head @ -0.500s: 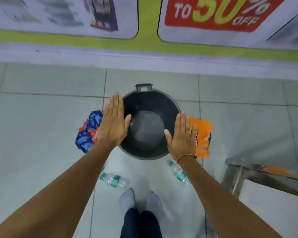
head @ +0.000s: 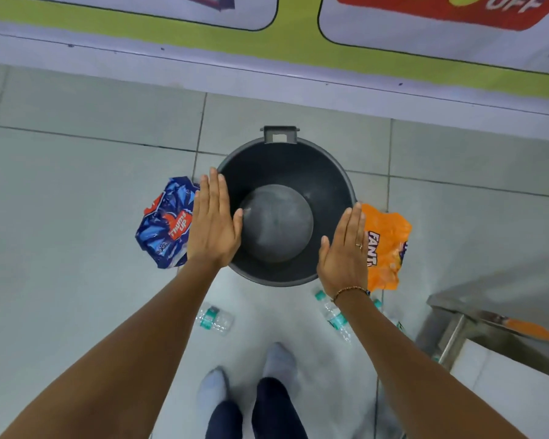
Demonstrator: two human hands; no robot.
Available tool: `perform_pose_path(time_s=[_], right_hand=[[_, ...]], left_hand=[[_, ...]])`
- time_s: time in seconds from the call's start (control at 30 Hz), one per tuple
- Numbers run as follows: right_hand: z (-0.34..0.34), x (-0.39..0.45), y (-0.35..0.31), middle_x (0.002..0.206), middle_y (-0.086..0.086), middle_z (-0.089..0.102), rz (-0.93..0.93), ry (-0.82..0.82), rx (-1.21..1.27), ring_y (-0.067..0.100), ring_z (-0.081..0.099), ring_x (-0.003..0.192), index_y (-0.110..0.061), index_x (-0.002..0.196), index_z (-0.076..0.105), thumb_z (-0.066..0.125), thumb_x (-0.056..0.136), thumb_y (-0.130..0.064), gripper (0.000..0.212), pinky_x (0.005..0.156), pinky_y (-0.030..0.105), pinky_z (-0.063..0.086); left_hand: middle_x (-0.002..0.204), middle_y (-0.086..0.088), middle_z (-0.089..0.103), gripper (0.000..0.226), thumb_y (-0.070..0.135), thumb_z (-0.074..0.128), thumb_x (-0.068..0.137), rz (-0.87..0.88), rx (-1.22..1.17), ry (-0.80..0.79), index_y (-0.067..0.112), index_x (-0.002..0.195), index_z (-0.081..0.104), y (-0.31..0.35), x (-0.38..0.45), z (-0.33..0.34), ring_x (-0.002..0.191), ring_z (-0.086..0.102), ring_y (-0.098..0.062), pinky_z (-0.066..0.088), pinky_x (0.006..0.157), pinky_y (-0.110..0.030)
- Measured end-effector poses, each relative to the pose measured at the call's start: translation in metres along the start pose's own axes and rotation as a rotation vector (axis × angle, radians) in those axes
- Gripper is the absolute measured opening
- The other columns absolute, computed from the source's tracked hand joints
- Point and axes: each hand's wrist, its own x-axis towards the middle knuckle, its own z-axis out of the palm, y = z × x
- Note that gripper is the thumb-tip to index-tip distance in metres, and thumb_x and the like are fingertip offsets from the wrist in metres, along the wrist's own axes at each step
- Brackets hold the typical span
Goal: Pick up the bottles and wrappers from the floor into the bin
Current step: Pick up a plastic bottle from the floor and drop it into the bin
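Note:
A black round bin (head: 286,160) stands on the tiled floor in front of me, with nothing inside. A crumpled blue wrapper (head: 164,221) lies left of it and an orange wrapper (head: 389,245) lies right of it. One small clear bottle (head: 214,319) with a green label lies near my left foot. A second bottle (head: 333,315) lies partly under my right forearm. My left hand (head: 213,228) is held flat, palm down, over the bin's left rim. My right hand (head: 346,255) is flat over the right rim. Neither hand holds anything.
A wall with a green stripe and posters (head: 267,36) runs along the far side behind the bin. A steel table frame (head: 488,321) juts in at the lower right. My socked feet (head: 248,375) stand just behind the bin.
Both hands stay flat over the bin's rim. The view has tilted down a little, so the bin and litter sit lower in the frame.

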Motion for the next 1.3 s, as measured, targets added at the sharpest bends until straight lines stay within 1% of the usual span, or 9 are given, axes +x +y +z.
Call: perform_pose_path(time_s=[0.17, 0.27, 0.33, 0.43, 0.6, 0.7, 0.9, 1.13, 1.3], right_hand=[[-0.002, -0.005, 0.001, 0.160, 0.017, -0.001, -0.049, -0.010, -0.002, 0.031, 0.000, 0.148, -0.001, 0.149, 0.002, 0.028, 0.098, -0.037, 0.067, 0.122, 0.045, 0.013], [-0.001, -0.006, 0.002, 0.160, 0.016, 0.000, -0.049, 0.038, 0.055, 0.031, -0.002, 0.148, -0.001, 0.148, 0.003, 0.030, 0.098, -0.037, 0.068, 0.122, 0.044, 0.008], [0.004, -0.006, 0.003, 0.160, 0.016, 0.000, -0.050, 0.089, 0.088, 0.032, -0.002, 0.148, -0.001, 0.148, 0.003, 0.030, 0.098, -0.036, 0.067, 0.122, 0.043, 0.007], [0.014, -0.005, 0.006, 0.160, 0.017, 0.000, -0.059, 0.162, 0.130, 0.033, -0.004, 0.148, 0.000, 0.148, 0.004, 0.028, 0.098, -0.035, 0.066, 0.122, 0.041, 0.005], [0.030, 0.004, 0.012, 0.157, 0.027, 0.000, -0.118, 0.263, 0.234, 0.043, -0.006, 0.145, 0.008, 0.146, 0.004, 0.027, 0.098, -0.035, 0.068, 0.121, 0.041, 0.000], [0.034, 0.006, 0.016, 0.157, 0.026, 0.000, -0.142, 0.290, 0.280, 0.043, -0.007, 0.145, 0.007, 0.146, 0.004, 0.025, 0.098, -0.037, 0.068, 0.120, 0.037, 0.000], [0.021, 0.000, 0.008, 0.158, 0.024, -0.001, -0.101, 0.229, 0.200, 0.039, -0.006, 0.146, 0.006, 0.147, 0.003, 0.028, 0.099, -0.034, 0.067, 0.122, 0.042, 0.002], [0.004, -0.007, -0.003, 0.160, 0.016, -0.001, -0.011, 0.123, 0.150, 0.032, -0.002, 0.148, -0.001, 0.148, 0.002, 0.029, 0.098, -0.035, 0.066, 0.122, 0.044, 0.008], [0.004, -0.008, -0.004, 0.160, 0.014, 0.001, 0.018, 0.102, 0.145, 0.030, 0.001, 0.148, -0.004, 0.149, 0.004, 0.030, 0.098, -0.036, 0.066, 0.121, 0.045, 0.010]], left_hand=[[0.164, -0.011, 0.001, 0.069, 0.041, 0.028, 0.099, -0.031, -0.288, 0.030, 0.010, 0.154, 0.000, -0.003, -0.006, -0.007, 0.151, 0.002, -0.025, 0.002, 0.122, -0.036], [0.150, -0.014, 0.038, 0.059, 0.034, 0.039, 0.094, -0.410, -0.781, 0.339, 0.012, 0.148, 0.025, -0.019, -0.032, -0.003, 0.137, 0.039, -0.029, 0.033, 0.116, -0.033], [0.136, -0.010, 0.049, 0.050, 0.025, 0.047, 0.095, -0.676, -0.806, 0.434, 0.006, 0.140, 0.039, -0.036, -0.073, 0.024, 0.123, 0.050, -0.024, 0.040, 0.104, -0.016], [0.146, -0.017, 0.038, 0.067, 0.024, 0.059, 0.090, -1.191, -0.690, 0.134, 0.004, 0.146, 0.029, -0.064, -0.129, 0.090, 0.134, 0.039, -0.032, 0.033, 0.109, -0.036], [0.152, -0.019, 0.030, 0.086, 0.045, 0.059, 0.088, -1.595, -0.882, -0.271, 0.008, 0.151, 0.014, -0.100, -0.152, 0.183, 0.138, 0.037, -0.034, 0.036, 0.112, -0.037], [0.138, -0.016, 0.051, 0.078, 0.046, 0.067, 0.082, -1.447, -0.899, -0.457, 0.001, 0.139, 0.040, -0.104, -0.153, 0.200, 0.126, 0.053, -0.033, 0.047, 0.103, -0.039], [0.109, -0.016, 0.065, 0.061, 0.043, 0.073, 0.079, -1.234, -0.979, -0.427, -0.001, 0.119, 0.058, -0.072, -0.168, 0.153, 0.100, 0.064, -0.030, 0.053, 0.086, -0.034], [0.110, 0.005, 0.066, 0.045, 0.042, 0.072, 0.079, -0.721, -1.295, 0.131, 0.022, 0.117, 0.055, -0.005, -0.159, -0.011, 0.102, 0.065, -0.017, 0.056, 0.079, -0.021], [0.116, 0.008, 0.064, 0.052, 0.046, 0.071, 0.079, -0.420, -1.209, 0.110, 0.024, 0.122, 0.053, 0.031, -0.086, -0.057, 0.102, 0.065, -0.010, 0.056, 0.077, -0.016]])
